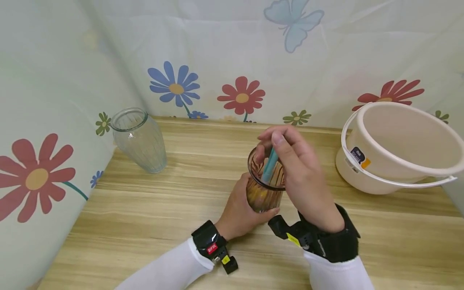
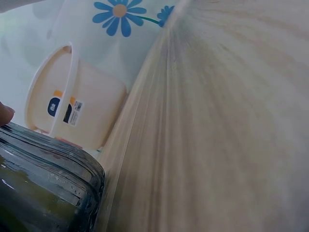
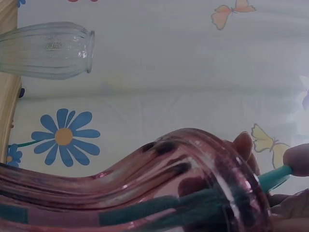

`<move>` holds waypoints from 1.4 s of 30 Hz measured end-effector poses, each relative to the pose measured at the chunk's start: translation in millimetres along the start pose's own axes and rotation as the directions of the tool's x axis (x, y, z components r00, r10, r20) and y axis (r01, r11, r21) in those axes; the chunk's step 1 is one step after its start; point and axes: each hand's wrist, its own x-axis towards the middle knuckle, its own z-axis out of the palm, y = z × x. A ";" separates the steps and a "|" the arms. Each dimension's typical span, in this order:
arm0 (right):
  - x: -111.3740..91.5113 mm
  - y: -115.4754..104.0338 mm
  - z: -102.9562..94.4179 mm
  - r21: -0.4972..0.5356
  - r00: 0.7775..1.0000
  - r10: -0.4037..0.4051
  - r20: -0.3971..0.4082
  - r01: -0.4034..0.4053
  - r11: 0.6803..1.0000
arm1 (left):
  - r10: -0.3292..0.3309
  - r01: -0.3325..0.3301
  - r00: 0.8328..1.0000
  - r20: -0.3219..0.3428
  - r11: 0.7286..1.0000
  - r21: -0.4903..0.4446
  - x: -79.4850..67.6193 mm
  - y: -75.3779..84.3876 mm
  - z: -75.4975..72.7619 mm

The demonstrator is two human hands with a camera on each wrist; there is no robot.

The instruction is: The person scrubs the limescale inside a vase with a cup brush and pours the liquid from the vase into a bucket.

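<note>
A reddish-brown tinted, ribbed glass vase (image 1: 264, 197) is gripped around its lower body by my left hand (image 1: 239, 209). Its base (image 2: 48, 183) fills the lower left of the left wrist view, with something yellowish showing through the glass. My right hand (image 1: 302, 173) is over the rim and pinches a teal stick-like handle (image 1: 270, 164) that slants down into the vase. In the right wrist view the handle (image 3: 274, 179) sticks out of the flared mouth between the fingertips. Tinted glass blurs the handle's lower end, so I cannot tell its kind.
A clear ribbed glass vase (image 1: 141, 141) stands at the back left of the wooden table (image 1: 181, 197). To the right is a cream bucket (image 1: 362, 169) with a white handle (image 1: 406, 185). A flowered curtain (image 1: 217, 40) hangs behind the table and along the left.
</note>
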 end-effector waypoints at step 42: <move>4.6 12.1 7.3 0.207 0.869 -0.399 -0.292 0.465 0.861 | 0.062 -0.058 0.997 -0.037 0.993 0.100 0.3 -1.8 1.7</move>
